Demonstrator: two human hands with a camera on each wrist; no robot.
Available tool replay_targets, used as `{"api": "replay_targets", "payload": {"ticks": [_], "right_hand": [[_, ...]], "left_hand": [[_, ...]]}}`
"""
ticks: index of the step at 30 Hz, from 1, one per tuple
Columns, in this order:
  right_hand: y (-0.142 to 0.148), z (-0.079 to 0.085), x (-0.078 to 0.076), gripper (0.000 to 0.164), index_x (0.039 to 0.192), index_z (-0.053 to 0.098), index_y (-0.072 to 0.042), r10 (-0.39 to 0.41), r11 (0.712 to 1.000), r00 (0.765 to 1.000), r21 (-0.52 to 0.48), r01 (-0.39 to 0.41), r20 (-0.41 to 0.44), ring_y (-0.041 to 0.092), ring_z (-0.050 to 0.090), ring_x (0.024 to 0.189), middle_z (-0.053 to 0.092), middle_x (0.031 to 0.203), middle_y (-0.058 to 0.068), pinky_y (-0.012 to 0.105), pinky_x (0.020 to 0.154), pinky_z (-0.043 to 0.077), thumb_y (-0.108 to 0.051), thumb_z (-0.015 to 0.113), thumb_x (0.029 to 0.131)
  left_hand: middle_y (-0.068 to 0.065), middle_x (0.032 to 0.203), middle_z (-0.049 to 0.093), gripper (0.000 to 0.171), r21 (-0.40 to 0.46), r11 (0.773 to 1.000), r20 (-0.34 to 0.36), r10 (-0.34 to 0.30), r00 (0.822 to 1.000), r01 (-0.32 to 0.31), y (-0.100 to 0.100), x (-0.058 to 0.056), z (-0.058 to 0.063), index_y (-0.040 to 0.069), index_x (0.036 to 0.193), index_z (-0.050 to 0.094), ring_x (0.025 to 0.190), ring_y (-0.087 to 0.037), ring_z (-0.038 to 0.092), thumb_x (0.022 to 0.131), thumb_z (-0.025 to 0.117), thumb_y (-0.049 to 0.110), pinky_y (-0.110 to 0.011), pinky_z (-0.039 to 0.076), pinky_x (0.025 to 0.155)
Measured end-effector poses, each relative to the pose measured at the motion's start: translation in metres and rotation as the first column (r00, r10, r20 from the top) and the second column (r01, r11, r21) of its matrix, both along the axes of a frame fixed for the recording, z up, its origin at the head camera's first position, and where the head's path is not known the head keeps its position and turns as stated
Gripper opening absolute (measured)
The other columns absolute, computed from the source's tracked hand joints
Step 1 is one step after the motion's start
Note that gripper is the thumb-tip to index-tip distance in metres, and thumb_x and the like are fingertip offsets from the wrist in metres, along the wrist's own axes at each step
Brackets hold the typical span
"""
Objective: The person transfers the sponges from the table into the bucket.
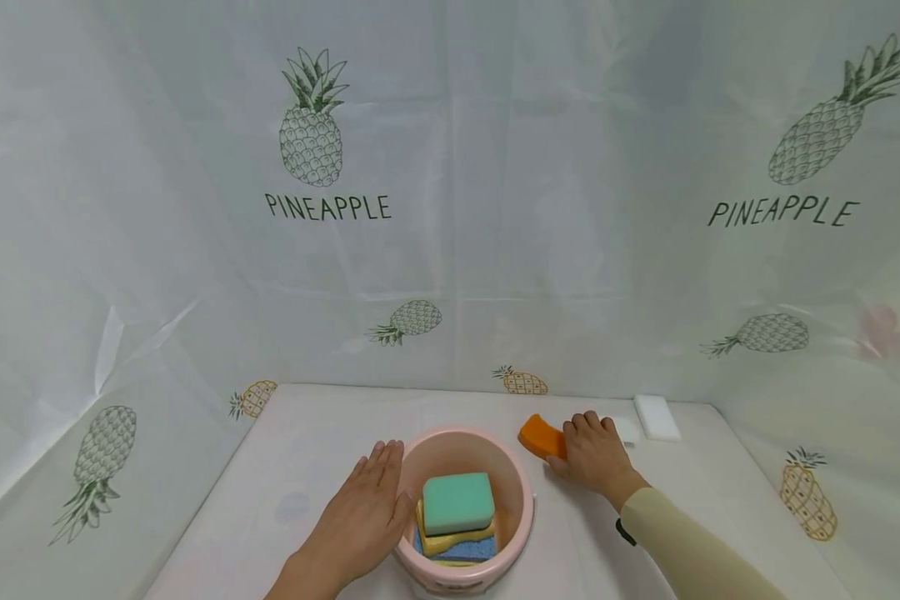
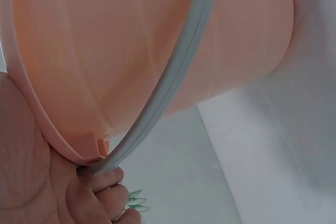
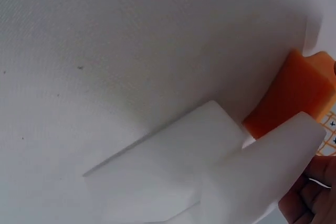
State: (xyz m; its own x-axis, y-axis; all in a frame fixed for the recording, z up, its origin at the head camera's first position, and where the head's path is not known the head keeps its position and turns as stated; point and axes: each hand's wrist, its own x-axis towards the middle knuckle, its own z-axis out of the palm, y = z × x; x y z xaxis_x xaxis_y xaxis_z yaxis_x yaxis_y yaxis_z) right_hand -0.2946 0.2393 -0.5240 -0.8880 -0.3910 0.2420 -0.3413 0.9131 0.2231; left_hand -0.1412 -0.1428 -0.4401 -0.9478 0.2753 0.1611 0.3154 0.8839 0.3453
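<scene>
My left hand (image 1: 363, 517) lies against the left side of a pink bucket (image 1: 528, 500), its fingers straight and together in the head view. In the left wrist view the palm touches the bucket's rim beside the grey handle (image 2: 173, 72). A green sponge (image 1: 459, 502) sits on a yellow sponge (image 1: 438, 543) and a blue sponge (image 1: 468, 550) inside the bucket. Right of it, my right hand (image 1: 600, 454) grips an orange sponge (image 1: 542, 437) between thumb and fingers; the hand partly hides it. A tilted white sponge (image 3: 262, 171) is close to those fingers in the right wrist view.
Another white sponge (image 1: 656, 417) lies at the back right of the white table (image 1: 315, 433). Pineapple-printed sheeting (image 1: 532, 275) hangs behind the table and along both sides.
</scene>
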Motion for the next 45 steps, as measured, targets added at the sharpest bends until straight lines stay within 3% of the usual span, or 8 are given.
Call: {"api": "replay_targets", "payload": {"ticks": [11,21,28,38,45], "right_hand": [[-0.001,0.0,-0.004,0.057,0.094,0.064,-0.003,-0.039,0.999,0.996,0.005,0.039,0.079,0.032,0.046,0.096,0.055,0.095,0.011,0.052,0.084,0.043,-0.059,0.067,0.09],[-0.002,0.001,-0.004,0.054,0.096,0.064,-0.002,-0.036,0.999,0.996,-0.019,0.037,0.08,0.033,0.047,0.096,0.058,0.097,0.012,0.053,0.084,0.044,-0.056,0.07,0.089],[-0.005,0.006,-0.001,0.059,0.106,0.063,-0.002,-0.048,0.989,0.994,-0.136,0.061,0.096,0.032,0.045,0.097,0.054,0.096,0.01,0.05,0.085,0.04,-0.057,0.074,0.088],[-0.006,0.036,0.013,0.05,0.101,0.062,-0.003,-0.019,0.978,0.995,-0.208,-0.002,-0.096,0.035,0.052,0.093,0.057,0.092,0.011,0.048,0.078,0.041,-0.047,0.077,0.084],[-0.019,0.075,0.033,0.051,0.108,0.062,0.0,0.044,0.948,0.953,-0.289,-0.135,-0.3,0.038,0.055,0.091,0.064,0.096,0.017,0.05,0.075,0.045,-0.039,0.082,0.081]], "left_hand": [[-0.02,0.167,0.038,0.064,0.001,1.0,-0.006,0.0,1.0,0.0,0.0,0.0,0.0,-0.005,0.161,0.037,0.159,-0.037,0.031,0.112,0.046,0.035,-0.056,0.029,0.128],[-0.02,0.168,0.038,0.063,-0.01,1.0,-0.014,-0.004,1.0,0.004,-0.001,-0.001,-0.001,-0.005,0.161,0.036,0.158,-0.037,0.032,0.112,0.046,0.034,-0.056,0.029,0.128],[-0.02,0.167,0.038,0.064,-0.013,1.0,-0.02,-0.003,1.0,0.003,-0.001,-0.001,-0.002,-0.005,0.161,0.036,0.158,-0.037,0.032,0.112,0.047,0.035,-0.056,0.03,0.128],[-0.019,0.168,0.038,0.064,-0.012,1.0,-0.013,0.003,1.0,-0.003,0.0,-0.001,-0.001,-0.005,0.161,0.036,0.159,-0.036,0.031,0.112,0.047,0.035,-0.055,0.029,0.129],[-0.02,0.168,0.038,0.064,-0.014,1.0,-0.015,-0.001,1.0,0.001,0.0,-0.001,0.0,-0.005,0.161,0.036,0.159,-0.036,0.03,0.112,0.046,0.034,-0.055,0.029,0.129]]}}
